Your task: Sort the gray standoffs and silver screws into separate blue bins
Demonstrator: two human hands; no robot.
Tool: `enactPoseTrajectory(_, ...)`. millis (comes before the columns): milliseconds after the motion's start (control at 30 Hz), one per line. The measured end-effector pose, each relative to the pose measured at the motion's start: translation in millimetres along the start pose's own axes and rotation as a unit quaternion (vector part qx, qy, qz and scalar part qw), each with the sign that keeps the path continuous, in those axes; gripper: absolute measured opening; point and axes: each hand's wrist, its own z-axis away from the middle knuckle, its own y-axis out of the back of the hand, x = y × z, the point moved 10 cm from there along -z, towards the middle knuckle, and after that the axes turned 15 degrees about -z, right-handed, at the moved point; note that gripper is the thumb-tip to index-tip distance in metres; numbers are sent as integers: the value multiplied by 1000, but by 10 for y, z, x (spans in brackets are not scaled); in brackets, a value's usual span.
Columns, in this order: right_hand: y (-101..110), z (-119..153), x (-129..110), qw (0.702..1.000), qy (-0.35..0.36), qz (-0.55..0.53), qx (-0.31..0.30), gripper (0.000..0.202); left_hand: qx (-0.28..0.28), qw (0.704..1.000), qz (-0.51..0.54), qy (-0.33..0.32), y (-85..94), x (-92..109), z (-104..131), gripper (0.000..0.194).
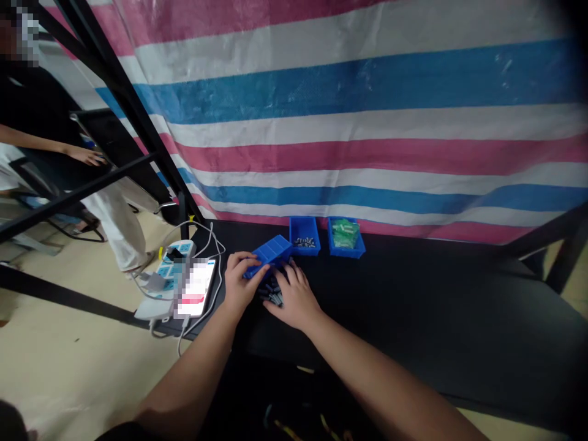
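Observation:
My left hand (239, 280) grips a blue plastic bin (272, 250), which is tipped on its side with its ribbed underside showing. Below the bin's mouth lies a pile of small dark and silvery cylindrical pieces (274, 296) on the black tabletop. My right hand (296, 296) rests over the pile with its fingers spread, touching or almost touching the pieces. Part of the pile is hidden beneath it. Just behind the hands stands a second blue bin (304, 224) holding small metal parts (305, 242).
A third blue bin (348, 252) with green plastic packets (345, 233) stands to the right. At left lie a lit phone (204, 288), a power strip (184, 248) and white cables. A striped tarp (367, 153) hangs behind; another person (41, 122) stands beyond the black frame.

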Motion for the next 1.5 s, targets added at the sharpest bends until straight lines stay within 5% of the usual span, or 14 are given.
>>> enactPoseTrajectory(200, -22, 1, 19, 1000, 1, 5, 11, 89, -13, 987, -4, -159, -6, 444, 88, 18)
enactPoseTrajectory(400, -67, -2, 39, 1000, -1, 4, 4, 88, -28, 983, -9, -180, -93, 503, 123, 14)
enactPoseTrajectory(667, 14, 2, -36, 1000, 12, 3, 2, 79, 46, 998, 10, 50, -14, -149, -141, 14)
enactPoseTrajectory(900, 10, 8, -46, 1000, 17, 4, -3, 71, 79, 946, 35, 312, -194, -1134, -195, 30)
enactPoseTrajectory(1033, 24, 16, -58, 1000, 21, 6, 4, 69, 90, 938, 16, 333, -330, -1425, -274, 30)
enactPoseTrajectory(1133, 31, 21, -52, 1000, 20, 8, 7, 67, 38, 944, -59, 321, -444, -1487, -378, 28)
enactPoseTrajectory(1300, 7, 20, -51, 1000, 22, 10, -1, 65, -90, 936, -143, 309, -664, -1531, -495, 29)
enactPoseTrajectory(1500, 126, 15, -92, 999, 29, -4, 21, 67, -103, 938, -171, 285, -638, -1387, -497, 27)
